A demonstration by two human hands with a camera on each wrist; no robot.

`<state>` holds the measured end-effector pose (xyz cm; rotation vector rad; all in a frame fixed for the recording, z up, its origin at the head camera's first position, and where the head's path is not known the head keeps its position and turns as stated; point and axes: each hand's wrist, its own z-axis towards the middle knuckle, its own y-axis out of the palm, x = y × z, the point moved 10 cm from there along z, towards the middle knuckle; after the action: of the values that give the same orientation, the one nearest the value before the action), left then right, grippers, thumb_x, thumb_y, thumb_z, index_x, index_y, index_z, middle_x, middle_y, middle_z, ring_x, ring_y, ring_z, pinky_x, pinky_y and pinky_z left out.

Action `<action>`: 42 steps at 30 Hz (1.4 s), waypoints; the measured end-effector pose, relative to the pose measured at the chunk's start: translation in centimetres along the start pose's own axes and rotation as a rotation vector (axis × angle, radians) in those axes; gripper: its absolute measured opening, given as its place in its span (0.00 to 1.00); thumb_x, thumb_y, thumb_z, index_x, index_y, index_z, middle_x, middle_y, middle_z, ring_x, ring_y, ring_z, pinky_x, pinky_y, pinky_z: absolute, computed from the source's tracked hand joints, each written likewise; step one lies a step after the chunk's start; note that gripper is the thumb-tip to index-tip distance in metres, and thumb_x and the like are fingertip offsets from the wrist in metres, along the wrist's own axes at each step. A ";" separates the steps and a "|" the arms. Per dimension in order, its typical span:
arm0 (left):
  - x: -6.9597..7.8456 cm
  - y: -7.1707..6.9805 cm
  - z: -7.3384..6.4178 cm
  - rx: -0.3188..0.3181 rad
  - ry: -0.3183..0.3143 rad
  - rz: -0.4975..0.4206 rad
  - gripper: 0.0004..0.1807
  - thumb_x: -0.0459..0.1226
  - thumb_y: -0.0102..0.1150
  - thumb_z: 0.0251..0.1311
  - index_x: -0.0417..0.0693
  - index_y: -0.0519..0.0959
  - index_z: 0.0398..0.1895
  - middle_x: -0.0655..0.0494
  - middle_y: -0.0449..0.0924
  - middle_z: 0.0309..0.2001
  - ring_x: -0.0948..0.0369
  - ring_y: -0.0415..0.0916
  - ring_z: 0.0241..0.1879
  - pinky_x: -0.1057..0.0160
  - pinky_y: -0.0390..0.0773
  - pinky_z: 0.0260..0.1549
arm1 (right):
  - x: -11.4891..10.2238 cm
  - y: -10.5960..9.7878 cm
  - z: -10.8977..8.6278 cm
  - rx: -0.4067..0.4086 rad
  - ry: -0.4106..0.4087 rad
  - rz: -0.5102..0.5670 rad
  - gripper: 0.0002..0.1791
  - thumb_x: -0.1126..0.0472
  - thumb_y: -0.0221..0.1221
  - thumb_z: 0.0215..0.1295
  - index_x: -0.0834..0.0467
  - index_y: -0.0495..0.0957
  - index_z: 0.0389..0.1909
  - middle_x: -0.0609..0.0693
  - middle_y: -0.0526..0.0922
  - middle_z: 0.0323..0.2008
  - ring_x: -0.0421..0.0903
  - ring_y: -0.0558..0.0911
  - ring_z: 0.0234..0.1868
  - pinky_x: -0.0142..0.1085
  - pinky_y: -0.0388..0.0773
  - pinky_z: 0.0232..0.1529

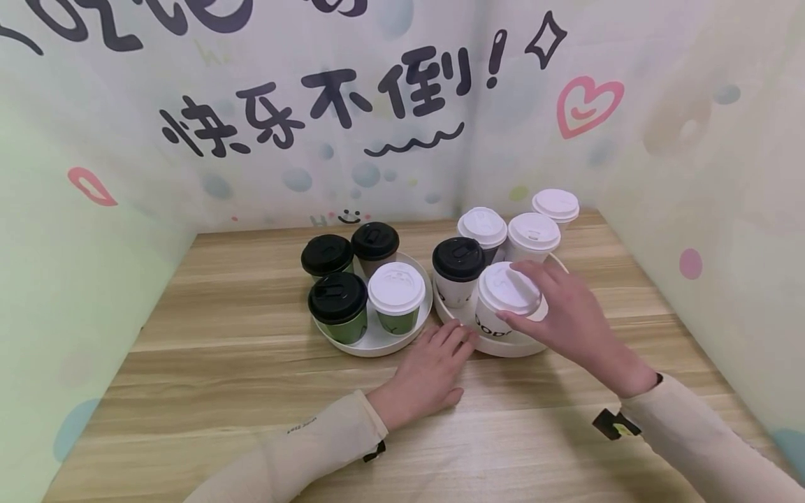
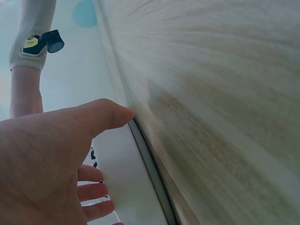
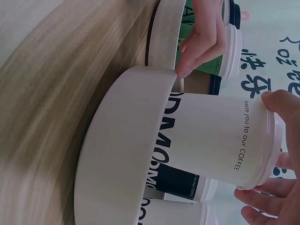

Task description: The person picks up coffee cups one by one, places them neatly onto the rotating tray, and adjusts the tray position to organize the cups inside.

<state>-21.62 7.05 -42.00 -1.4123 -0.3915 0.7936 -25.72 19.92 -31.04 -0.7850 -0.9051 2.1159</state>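
In the head view my right hand (image 1: 575, 318) holds a white paper coffee cup (image 1: 493, 314) by its white lid, thumb on the near side and fingers across the far side. The cup stands upright over the front of the right round tray (image 1: 511, 349); dark lettering shows on it (image 3: 211, 136) in the right wrist view. My left hand (image 1: 424, 374) lies palm down, its fingertips at that tray's near-left rim, fingers extended and nothing gripped. A white cup with a black lid (image 1: 458, 258) stands just left of the held cup.
A second round tray (image 1: 361, 351) sits to the left, carrying black-lidded cups and a green cup with a white lid (image 1: 397, 290). More white-lidded cups (image 1: 533, 234) stand behind the held one. Printed fabric walls (image 1: 402, 181) enclose the wooden table (image 1: 239, 335).
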 end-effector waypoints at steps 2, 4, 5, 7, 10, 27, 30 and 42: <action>0.0 0.0 0.0 0.002 -0.001 -0.005 0.44 0.60 0.63 0.54 0.51 0.62 0.71 0.55 0.64 0.68 0.54 0.60 0.73 0.53 0.71 0.67 | 0.0 0.1 0.0 0.001 0.000 -0.003 0.40 0.50 0.77 0.40 0.57 0.75 0.57 0.57 0.82 0.49 0.56 0.82 0.43 0.49 0.79 0.35; 0.0 0.0 0.0 0.004 -0.002 -0.006 0.44 0.60 0.63 0.54 0.51 0.63 0.71 0.55 0.64 0.68 0.54 0.61 0.72 0.53 0.71 0.67 | 0.0 0.2 0.0 0.001 0.000 -0.007 0.40 0.50 0.77 0.40 0.57 0.75 0.57 0.57 0.82 0.48 0.55 0.81 0.43 0.49 0.78 0.35; 0.0 0.0 0.0 0.004 -0.001 -0.005 0.44 0.60 0.63 0.54 0.51 0.63 0.71 0.55 0.64 0.68 0.54 0.61 0.72 0.53 0.71 0.67 | 0.0 0.3 0.0 0.002 0.000 -0.007 0.40 0.50 0.77 0.40 0.57 0.75 0.57 0.57 0.81 0.48 0.55 0.81 0.42 0.49 0.78 0.35; 0.0 -0.1 0.0 0.006 0.000 -0.001 0.44 0.60 0.63 0.54 0.51 0.62 0.71 0.55 0.64 0.68 0.54 0.61 0.72 0.53 0.71 0.67 | 0.0 0.4 0.0 0.003 -0.001 -0.007 0.40 0.49 0.77 0.39 0.57 0.76 0.57 0.57 0.81 0.48 0.55 0.81 0.43 0.49 0.78 0.36; 0.1 -0.1 0.0 0.007 0.002 0.008 0.45 0.60 0.63 0.54 0.51 0.62 0.71 0.55 0.64 0.68 0.55 0.61 0.72 0.54 0.72 0.66 | -0.1 0.6 0.0 0.000 0.000 0.000 0.40 0.49 0.77 0.40 0.57 0.75 0.57 0.58 0.82 0.49 0.56 0.81 0.46 0.51 0.79 0.39; 0.0 -0.1 -0.1 0.020 0.010 0.029 0.46 0.61 0.63 0.53 0.51 0.62 0.72 0.55 0.65 0.67 0.55 0.61 0.71 0.54 0.72 0.65 | -0.1 1.7 -0.5 -0.045 0.034 0.011 0.40 0.48 0.77 0.42 0.57 0.75 0.58 0.59 0.81 0.55 0.59 0.81 0.53 0.55 0.79 0.47; 0.0 -0.1 -0.1 0.016 0.011 0.031 0.46 0.61 0.63 0.53 0.51 0.62 0.72 0.55 0.65 0.67 0.55 0.60 0.72 0.54 0.72 0.66 | -0.1 1.9 -0.5 -0.049 0.033 0.007 0.40 0.48 0.76 0.43 0.57 0.75 0.58 0.58 0.81 0.55 0.58 0.81 0.53 0.54 0.79 0.47; 0.0 0.3 -0.1 -0.006 0.012 0.044 0.48 0.63 0.61 0.53 0.50 0.60 0.73 0.54 0.63 0.68 0.55 0.59 0.73 0.54 0.71 0.67 | -0.3 2.1 -0.7 -0.036 0.012 0.003 0.40 0.47 0.76 0.42 0.57 0.75 0.57 0.57 0.82 0.53 0.55 0.81 0.51 0.51 0.79 0.46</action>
<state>-21.63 7.00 -42.27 -1.4351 -0.3551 0.8194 -25.84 18.83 -33.02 -0.8171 -0.9384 2.1002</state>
